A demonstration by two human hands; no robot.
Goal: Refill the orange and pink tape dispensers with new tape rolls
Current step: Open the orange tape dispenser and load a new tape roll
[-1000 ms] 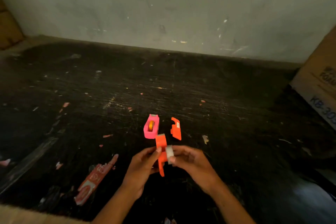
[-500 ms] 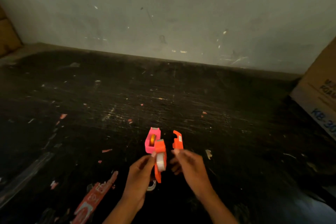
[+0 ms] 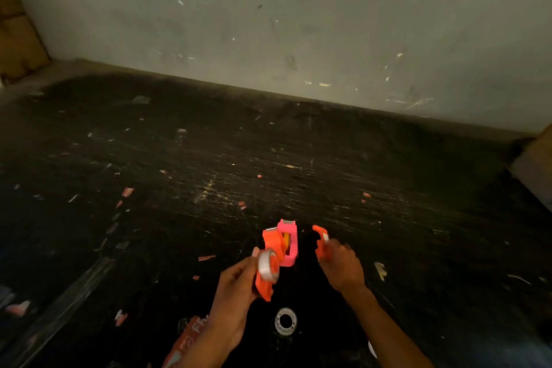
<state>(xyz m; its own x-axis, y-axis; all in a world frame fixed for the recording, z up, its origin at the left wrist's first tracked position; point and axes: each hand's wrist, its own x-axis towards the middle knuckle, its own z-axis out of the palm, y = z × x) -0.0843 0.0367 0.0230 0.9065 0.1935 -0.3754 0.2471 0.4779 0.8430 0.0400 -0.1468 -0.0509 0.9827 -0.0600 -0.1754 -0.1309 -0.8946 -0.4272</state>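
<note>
- Here our left hand clamps the orange dispenser, new roll seated, steadying it.
- Our right hand closes on the orange cover, seemingly to refit it.

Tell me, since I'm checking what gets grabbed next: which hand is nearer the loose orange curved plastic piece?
Right. The right hand touches the orange piece; the left hand is apart, holding the orange dispenser.

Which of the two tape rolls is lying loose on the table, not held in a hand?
The small ring-shaped tape roll lies flat on the dark table, between the forearms. The other tape roll sits on the orange dispenser half held by the left hand.
</note>
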